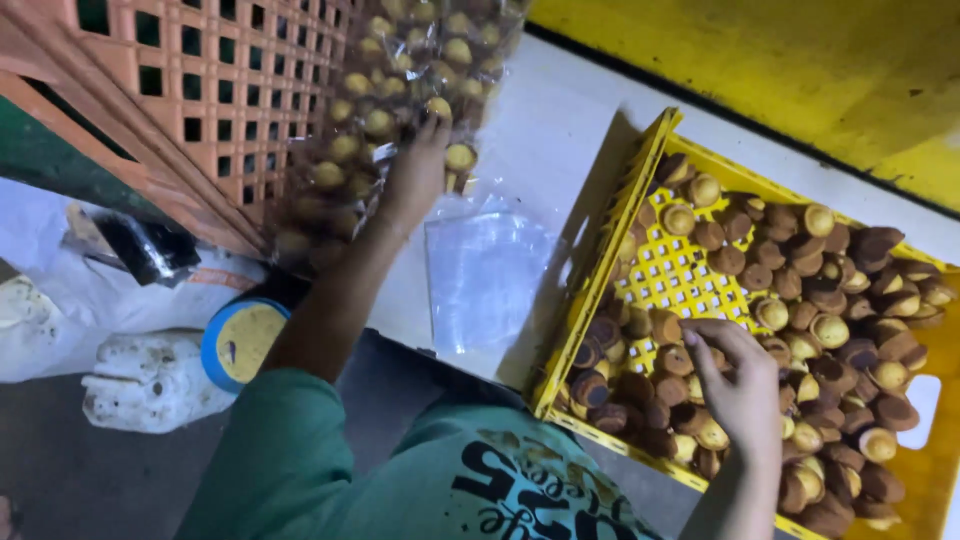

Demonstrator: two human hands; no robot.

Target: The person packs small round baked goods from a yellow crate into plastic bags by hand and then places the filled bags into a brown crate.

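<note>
The left hand (415, 175) is raised with its back to the camera, so its fingers are hard to make out, but it touches a clear plastic bag (390, 110) full of small round golden cakes, just beside an orange lattice crate (215, 80). The right hand (740, 385), fingers curled and close together, rests on the brown domed cakes (820, 300) heaped in a perforated yellow plastic crate (680, 275); whether it pinches one is hidden. Between the hands lies a flat, empty transparent bag (485, 270).

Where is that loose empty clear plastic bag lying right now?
The empty clear bag lies flat on the white table, mid-picture, just left of the yellow crate of small cakes.
</note>
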